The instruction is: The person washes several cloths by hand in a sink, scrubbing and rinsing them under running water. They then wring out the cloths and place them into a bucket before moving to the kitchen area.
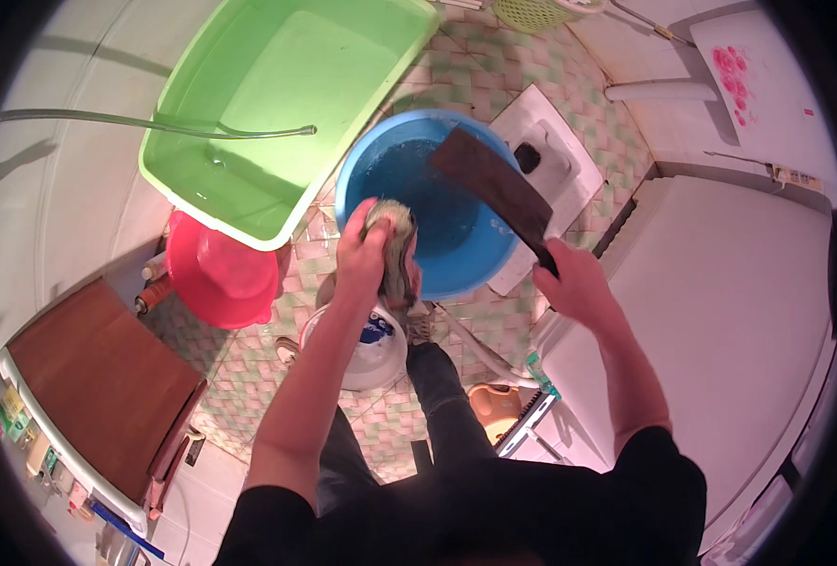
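My left hand is closed on a dark and pale wet item, possibly a fish; its exact kind is unclear. It hangs over the near left rim of a round blue basin that holds water. A cleaver with a dark, wide blade is gripped by its handle in my right hand, at the basin's right side. The blade lies above the basin, pointing up and left, apart from the left hand. Below the left hand stands a white bucket with something blue and white inside.
A large green tub stands at upper left, with a metal hose over it. Left lies a red basin. A squat toilet is behind the blue basin. A white appliance or lid fills the right; a brown board is lower left.
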Available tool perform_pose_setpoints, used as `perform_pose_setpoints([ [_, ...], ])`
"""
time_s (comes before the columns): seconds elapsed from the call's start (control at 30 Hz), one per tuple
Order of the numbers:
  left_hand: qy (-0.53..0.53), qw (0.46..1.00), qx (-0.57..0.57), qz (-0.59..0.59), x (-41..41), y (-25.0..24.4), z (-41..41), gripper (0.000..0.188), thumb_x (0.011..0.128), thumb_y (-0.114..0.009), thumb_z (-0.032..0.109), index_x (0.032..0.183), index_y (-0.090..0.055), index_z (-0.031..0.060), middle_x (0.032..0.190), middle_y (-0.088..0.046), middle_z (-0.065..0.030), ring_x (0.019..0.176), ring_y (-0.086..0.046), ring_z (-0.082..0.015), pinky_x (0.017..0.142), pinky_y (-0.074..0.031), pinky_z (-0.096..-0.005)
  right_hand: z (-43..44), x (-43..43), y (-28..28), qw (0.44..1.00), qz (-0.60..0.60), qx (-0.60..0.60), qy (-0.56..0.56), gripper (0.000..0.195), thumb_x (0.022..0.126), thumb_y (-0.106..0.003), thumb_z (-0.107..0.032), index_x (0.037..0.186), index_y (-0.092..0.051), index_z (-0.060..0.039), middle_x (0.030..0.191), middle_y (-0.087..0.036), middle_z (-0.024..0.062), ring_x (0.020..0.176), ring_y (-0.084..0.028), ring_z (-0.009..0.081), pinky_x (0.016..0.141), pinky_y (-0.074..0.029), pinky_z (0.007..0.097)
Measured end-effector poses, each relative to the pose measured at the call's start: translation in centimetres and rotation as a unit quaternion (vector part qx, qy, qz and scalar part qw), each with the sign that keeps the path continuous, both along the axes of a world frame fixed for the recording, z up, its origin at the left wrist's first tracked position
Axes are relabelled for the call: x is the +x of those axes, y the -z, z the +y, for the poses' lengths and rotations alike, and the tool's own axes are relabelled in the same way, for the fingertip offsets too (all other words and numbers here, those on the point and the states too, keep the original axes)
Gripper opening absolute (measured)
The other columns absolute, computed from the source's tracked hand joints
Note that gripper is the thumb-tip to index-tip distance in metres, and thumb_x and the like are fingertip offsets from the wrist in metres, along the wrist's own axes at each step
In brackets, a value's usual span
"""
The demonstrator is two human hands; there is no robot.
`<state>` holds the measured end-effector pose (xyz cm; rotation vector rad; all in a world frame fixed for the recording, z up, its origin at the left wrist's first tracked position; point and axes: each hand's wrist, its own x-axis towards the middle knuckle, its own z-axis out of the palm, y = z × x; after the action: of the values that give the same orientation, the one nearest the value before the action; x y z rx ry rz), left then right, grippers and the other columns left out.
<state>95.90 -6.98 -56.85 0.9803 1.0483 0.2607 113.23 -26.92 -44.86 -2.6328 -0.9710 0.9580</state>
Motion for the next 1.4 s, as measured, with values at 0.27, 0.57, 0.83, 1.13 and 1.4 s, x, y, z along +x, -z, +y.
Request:
perform_pose_setpoints([
  [0.27,0.5,0.668,0.476,0.277,8.6,14.7,-0.4,0.048,0.087,-0.05,0.027,0.134,-0.039,0.0252,0.133,-0.039,-0.0136,0.122,-0.033,-0.0426,0.087,-0.038,-0.0642,-9.5,-4.6,1.2,0.95,0.071,0.128,0.276,0.013,0.078,-0.058,-0.011,0.076,-0.051,-0.0004,0.057,-0.051,0.0118,0.049,-0.05,0.0193,0.048,-0.04,0.0321],
  [0.57,0.792,0.373,0.373,0.306,9.3,25.2,-2.5,0.062,0.076,-0.065,0.026,0.133,-0.041,0.0201,0.128,-0.048,-0.0168,0.11,-0.052,-0.0304,0.083,-0.046,-0.0465,-17.3,-10.3,3.8,0.889,0.105,0.104,0.434,0.012,0.076,-0.059,-0.008,0.072,-0.051,0.0004,0.052,-0.046,0.0027,0.047,-0.041,0.0076,0.045,-0.034,0.025],
  [0.83,0.561,0.808,0.044,0.175,8.0,13.5,2.5,0.055,0.071,-0.066,0.012,0.124,-0.05,0.0162,0.131,-0.036,-0.0241,0.102,-0.056,-0.0314,0.078,-0.051,-0.0358,-18.2,-11.6,2.4,0.847,0.141,0.127,0.497,0.011,0.077,-0.058,-0.006,0.073,-0.049,-0.001,0.053,-0.051,0.0037,0.046,-0.048,0.0093,0.045,-0.037,0.0236],
  [1.13,0.731,0.444,0.36,0.373,9.4,18.2,-1.7,0.068,0.071,-0.066,0.012,0.133,-0.041,0.0279,0.146,-0.015,-0.013,0.112,-0.051,-0.0333,0.081,-0.05,-0.0393,-16.3,-11.8,2.5,0.858,0.149,0.147,0.469,0.011,0.077,-0.058,-0.005,0.072,-0.05,-0.0001,0.052,-0.052,0.0035,0.046,-0.048,0.0078,0.045,-0.038,0.0227],
  [1.4,0.743,0.521,0.306,0.288,9.7,22.1,-2.6,0.041,0.075,-0.065,0.034,0.103,-0.061,0.0047,0.109,-0.06,-0.0126,0.095,-0.059,-0.0295,0.073,-0.049,-0.0388,-16.9,-12.7,2.2,0.879,0.124,0.118,0.446,0.01,0.077,-0.058,-0.005,0.073,-0.05,-0.0002,0.05,-0.051,0.0039,0.044,-0.048,0.0085,0.044,-0.038,0.0235],
])
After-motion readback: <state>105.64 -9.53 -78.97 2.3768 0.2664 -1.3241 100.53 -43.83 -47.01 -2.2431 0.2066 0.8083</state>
